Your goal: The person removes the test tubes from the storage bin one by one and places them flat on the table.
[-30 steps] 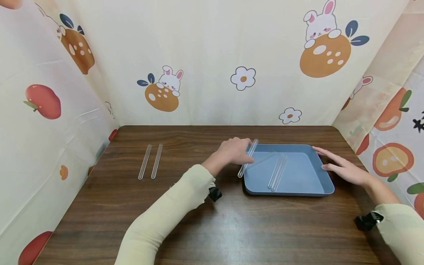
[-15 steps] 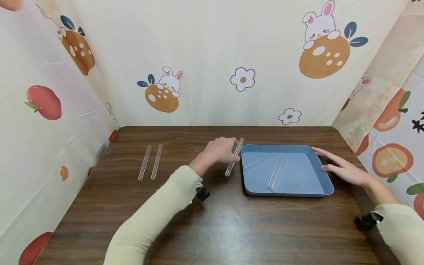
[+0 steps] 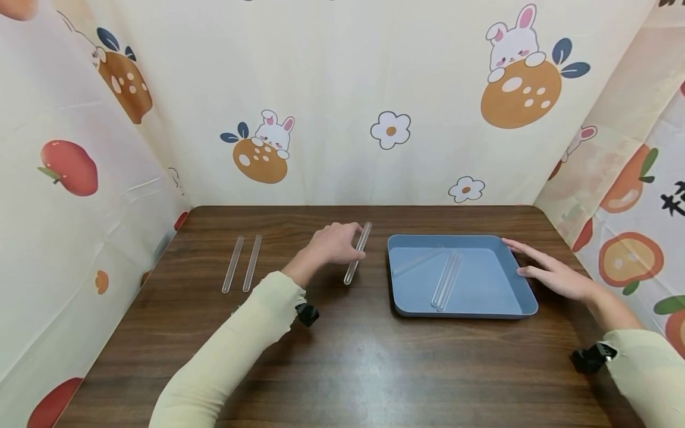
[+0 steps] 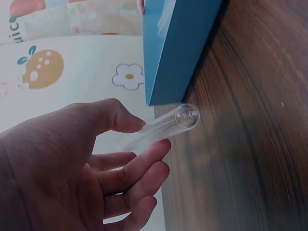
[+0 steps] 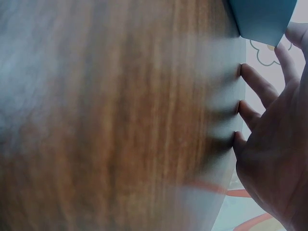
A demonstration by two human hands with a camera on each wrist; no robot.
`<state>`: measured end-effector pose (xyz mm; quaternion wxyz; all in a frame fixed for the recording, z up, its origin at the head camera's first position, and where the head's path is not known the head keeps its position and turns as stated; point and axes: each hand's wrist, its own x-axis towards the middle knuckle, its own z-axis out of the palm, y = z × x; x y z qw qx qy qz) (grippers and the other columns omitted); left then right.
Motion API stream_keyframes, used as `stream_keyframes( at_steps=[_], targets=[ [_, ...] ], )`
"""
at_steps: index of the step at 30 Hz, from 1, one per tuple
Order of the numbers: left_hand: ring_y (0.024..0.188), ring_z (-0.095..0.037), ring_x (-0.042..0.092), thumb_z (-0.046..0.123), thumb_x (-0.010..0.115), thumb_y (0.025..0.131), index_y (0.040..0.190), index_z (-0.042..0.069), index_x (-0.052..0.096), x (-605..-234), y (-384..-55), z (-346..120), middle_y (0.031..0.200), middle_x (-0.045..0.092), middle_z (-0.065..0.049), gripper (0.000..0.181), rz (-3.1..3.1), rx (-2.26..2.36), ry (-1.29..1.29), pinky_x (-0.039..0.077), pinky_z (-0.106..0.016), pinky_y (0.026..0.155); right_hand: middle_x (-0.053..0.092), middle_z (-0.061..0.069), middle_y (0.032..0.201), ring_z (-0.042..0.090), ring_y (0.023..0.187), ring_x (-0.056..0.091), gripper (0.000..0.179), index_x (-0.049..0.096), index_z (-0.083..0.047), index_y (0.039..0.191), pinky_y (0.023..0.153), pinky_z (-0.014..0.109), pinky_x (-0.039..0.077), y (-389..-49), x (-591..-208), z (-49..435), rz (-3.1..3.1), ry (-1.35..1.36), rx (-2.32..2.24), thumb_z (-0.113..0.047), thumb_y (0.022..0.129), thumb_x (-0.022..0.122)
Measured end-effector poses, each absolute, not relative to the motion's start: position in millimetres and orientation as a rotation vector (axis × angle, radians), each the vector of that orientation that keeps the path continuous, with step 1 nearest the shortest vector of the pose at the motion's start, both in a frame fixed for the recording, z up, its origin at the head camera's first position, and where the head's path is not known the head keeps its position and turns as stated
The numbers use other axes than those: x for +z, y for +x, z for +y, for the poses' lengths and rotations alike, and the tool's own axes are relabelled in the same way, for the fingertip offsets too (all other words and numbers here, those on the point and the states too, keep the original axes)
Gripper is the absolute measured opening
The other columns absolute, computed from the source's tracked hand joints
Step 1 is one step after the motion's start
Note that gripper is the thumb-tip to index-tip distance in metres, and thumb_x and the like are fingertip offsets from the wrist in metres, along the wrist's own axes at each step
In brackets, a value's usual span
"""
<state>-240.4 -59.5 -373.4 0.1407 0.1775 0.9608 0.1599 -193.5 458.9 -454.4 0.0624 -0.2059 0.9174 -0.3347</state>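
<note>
My left hand (image 3: 336, 244) pinches a clear test tube (image 3: 358, 254) between thumb and fingers, above the table left of the blue tray. In the left wrist view the tube's rounded end (image 4: 186, 117) points away from the palm. My right hand (image 3: 556, 274) touches the right side of the blue tray (image 3: 497, 306), its fingers extended; in the right wrist view several fingertips rest on the table beside the tray's corner (image 5: 262, 21). Inside the tray lie a slanted tube (image 3: 417, 261) and two more tubes (image 3: 447, 282) close together.
Two clear test tubes (image 3: 232, 264) lie side by side, slightly apart, on the left part of the brown wooden table (image 3: 342, 368). A patterned curtain (image 3: 332, 89) stands behind the table and along both sides.
My left hand has moved left with the test tube, from over the tray's left edge to above the bare table. The right hand and the tray have stayed in place.
</note>
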Motion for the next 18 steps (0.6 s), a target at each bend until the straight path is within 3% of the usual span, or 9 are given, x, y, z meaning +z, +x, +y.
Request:
stream_keyframes(
  at_steps=[12, 18],
  targets=[
    [0.104, -0.027, 0.072, 0.037, 0.077, 0.104, 0.157, 0.015, 0.063, -380.1, -243.9, -89.9, 0.134, 0.079, -0.011, 0.059, 2.790, 0.460, 0.452, 0.061, -0.049, 0.092, 0.030, -0.043, 0.154, -0.032, 0.133, 0.032, 0.069, 0.034, -0.017, 0.178, 0.096, 0.002, 0.034, -195.1, -453.2, 460.4, 2.783, -0.605, -0.986, -0.015, 0.115, 0.061],
    [0.092, -0.022, 0.072, 0.035, 0.076, 0.105, 0.159, 0.012, 0.061, -381.3, -245.6, -107.4, 0.105, 0.084, -0.005, 0.060, 2.777, 0.481, 0.429, 0.058, -0.045, 0.087, 0.030, -0.046, 0.154, -0.031, 0.135, 0.033, 0.069, 0.034, -0.016, 0.178, 0.098, 0.002, 0.033, -194.2, -453.7, 459.6, 2.769, -0.617, -1.006, -0.014, 0.114, 0.061]
  ],
)
